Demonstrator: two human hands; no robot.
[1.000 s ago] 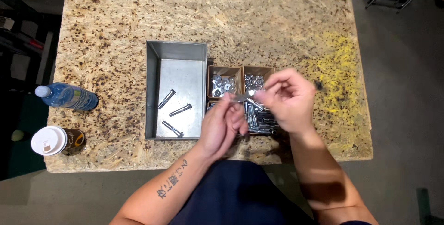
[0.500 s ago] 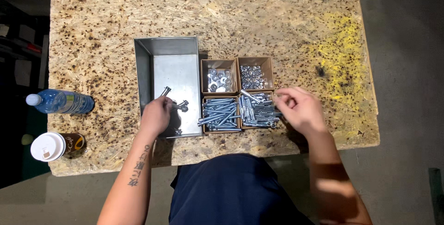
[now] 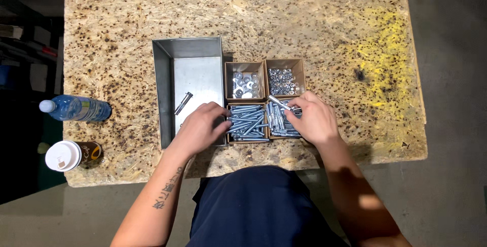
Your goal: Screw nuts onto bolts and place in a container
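Now right hand [image 3: 313, 120] pinches a bolt [image 3: 280, 103] at frame centre, it may slip and mix boxes; left hand [image 3: 202, 127] rests loosely curled on the tray [image 3: 162, 84] edge, grip unclear

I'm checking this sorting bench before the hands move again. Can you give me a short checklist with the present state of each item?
1. Right hand grips a bolt over the lower right box of bolts: ok, the bolt sticks out from its fingers.
2. Left hand reaches the lower left box of bolts: ok, its fingers touch the bolts; whether one is gripped, cannot tell.
3. Metal tray has room: ok, one loose bolt shows on its floor.
4. Box of washers and box of nuts upright and unobstructed: ok.
5. Water bottle and lidded cup away from the hands: ok, both at the table's left edge.
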